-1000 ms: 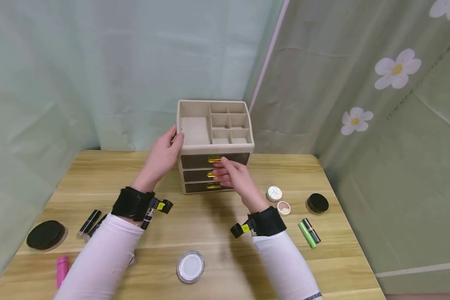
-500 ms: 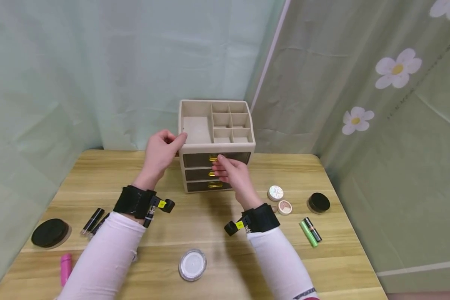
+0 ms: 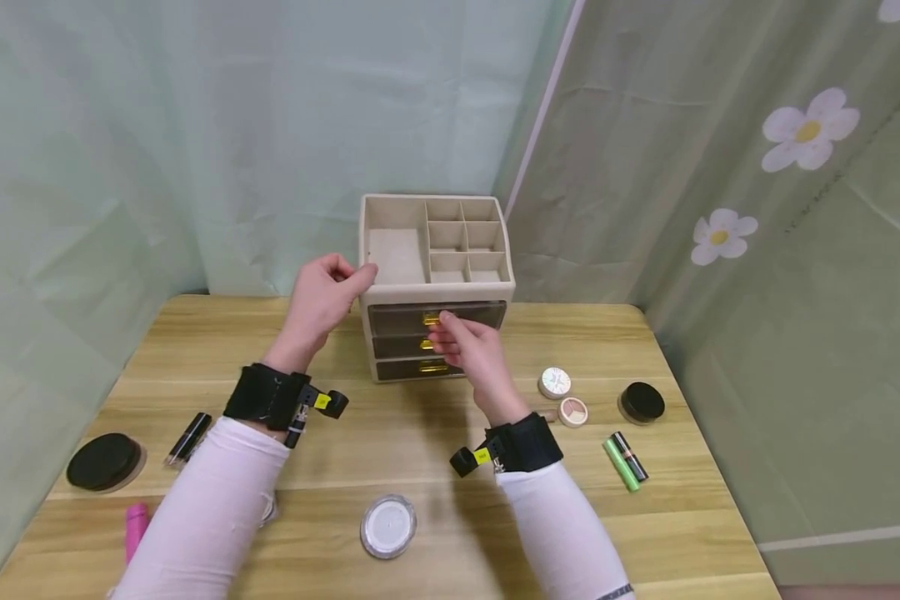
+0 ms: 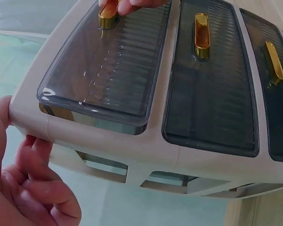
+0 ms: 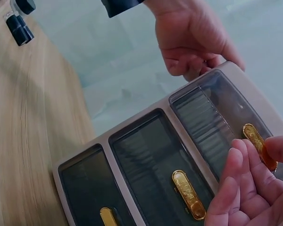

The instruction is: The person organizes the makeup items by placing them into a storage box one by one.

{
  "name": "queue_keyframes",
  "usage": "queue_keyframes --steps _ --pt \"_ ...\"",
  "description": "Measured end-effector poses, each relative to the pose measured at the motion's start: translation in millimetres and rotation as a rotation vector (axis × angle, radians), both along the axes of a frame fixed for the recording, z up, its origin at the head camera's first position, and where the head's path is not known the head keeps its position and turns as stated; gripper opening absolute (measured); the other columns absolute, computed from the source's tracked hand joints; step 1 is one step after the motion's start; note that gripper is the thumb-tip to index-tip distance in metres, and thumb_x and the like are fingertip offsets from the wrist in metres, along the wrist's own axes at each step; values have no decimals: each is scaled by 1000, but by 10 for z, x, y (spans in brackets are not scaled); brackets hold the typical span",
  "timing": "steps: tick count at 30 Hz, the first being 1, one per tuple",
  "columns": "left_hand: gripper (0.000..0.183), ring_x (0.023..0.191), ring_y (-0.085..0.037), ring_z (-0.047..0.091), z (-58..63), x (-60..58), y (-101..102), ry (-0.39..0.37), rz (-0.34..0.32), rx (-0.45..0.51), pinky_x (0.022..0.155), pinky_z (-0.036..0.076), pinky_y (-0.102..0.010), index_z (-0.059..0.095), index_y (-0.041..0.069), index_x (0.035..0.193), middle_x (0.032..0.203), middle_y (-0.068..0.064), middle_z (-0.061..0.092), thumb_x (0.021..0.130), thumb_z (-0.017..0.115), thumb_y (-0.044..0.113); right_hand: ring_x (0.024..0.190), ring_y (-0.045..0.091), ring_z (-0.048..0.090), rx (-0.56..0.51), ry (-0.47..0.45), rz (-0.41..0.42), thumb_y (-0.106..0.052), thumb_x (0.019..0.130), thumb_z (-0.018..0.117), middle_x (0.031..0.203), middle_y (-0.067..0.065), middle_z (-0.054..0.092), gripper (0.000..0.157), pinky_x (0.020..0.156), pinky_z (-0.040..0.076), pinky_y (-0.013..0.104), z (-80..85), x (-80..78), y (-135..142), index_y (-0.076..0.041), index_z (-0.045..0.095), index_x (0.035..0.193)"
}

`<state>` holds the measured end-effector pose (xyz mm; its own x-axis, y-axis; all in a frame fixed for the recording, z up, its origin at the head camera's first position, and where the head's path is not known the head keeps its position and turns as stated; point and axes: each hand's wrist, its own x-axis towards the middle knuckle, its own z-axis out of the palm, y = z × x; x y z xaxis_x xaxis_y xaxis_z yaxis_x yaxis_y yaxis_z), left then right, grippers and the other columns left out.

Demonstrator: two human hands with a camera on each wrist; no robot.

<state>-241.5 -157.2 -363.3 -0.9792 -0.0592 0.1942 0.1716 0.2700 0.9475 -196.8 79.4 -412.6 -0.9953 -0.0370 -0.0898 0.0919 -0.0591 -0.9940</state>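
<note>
A beige makeup organizer (image 3: 438,293) with three dark see-through drawers stands at the back of the table. My left hand (image 3: 315,304) grips its upper left corner, thumb on the rim and curled fingers at the side wall, as the left wrist view shows. At the top drawer (image 4: 104,70), my right hand (image 3: 476,358) pinches the gold handle (image 5: 254,141) between thumb and fingers. That drawer juts slightly from the frame; the middle drawer (image 4: 210,89) and the bottom drawer (image 3: 401,369) sit flush. The organizer's open top compartments hold nothing visible.
A silver-rimmed round case (image 3: 388,527) lies front centre. To the left are a black round case (image 3: 105,462), pink tube (image 3: 136,529) and black tubes (image 3: 189,439). On the right sit a white jar (image 3: 555,382), three-colour pan (image 3: 573,412), black jar (image 3: 641,403) and green tube (image 3: 621,465).
The right thumb and fingers have closed on the top handle, and the top drawer has come slightly forward. My left hand has shifted its hold at the organizer's left corner.
</note>
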Motion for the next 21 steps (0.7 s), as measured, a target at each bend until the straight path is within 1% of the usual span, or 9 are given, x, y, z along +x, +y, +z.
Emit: queue_keyframes --steps 6,9,14,18,21 --pt "42 69 -19 44 -31 59 -5 -24 6 31 61 34 -32 56 5 78 70 3 46 97 79 35 84 24 72 -31 -11 -1 -34 106 68 94 6 79 36 77 55 31 -44 140 14 -1 80 107" --pt "45 69 -20 43 -35 79 -12 -32 4 26 60 32 -33 55 6 75 68 4 43 97 78 38 86 25 73 -36 -3 -6 -35 106 69 93 6 79 36 77 54 31 -62 206 30 0 80 105" --pt "49 69 -21 41 -53 97 -8 -35 1 10 58 29 -33 53 7 73 67 4 40 97 77 42 82 20 72 -43 5 -14 -34 106 68 93 7 79 37 75 54 28 -90 327 65 1 80 105" --pt "50 68 -21 40 -73 114 7 -52 -17 2 57 28 -32 52 7 73 67 4 39 98 76 43 78 18 73 -51 12 -41 -32 106 69 89 6 79 36 71 53 26 -122 426 75 2 80 102" --pt "52 67 -21 39 -86 123 6 -59 -16 0 57 27 -32 50 7 72 66 5 38 98 76 44 77 16 72 -51 21 -38 -32 106 69 87 5 79 37 70 52 26 -145 497 63 3 80 100"
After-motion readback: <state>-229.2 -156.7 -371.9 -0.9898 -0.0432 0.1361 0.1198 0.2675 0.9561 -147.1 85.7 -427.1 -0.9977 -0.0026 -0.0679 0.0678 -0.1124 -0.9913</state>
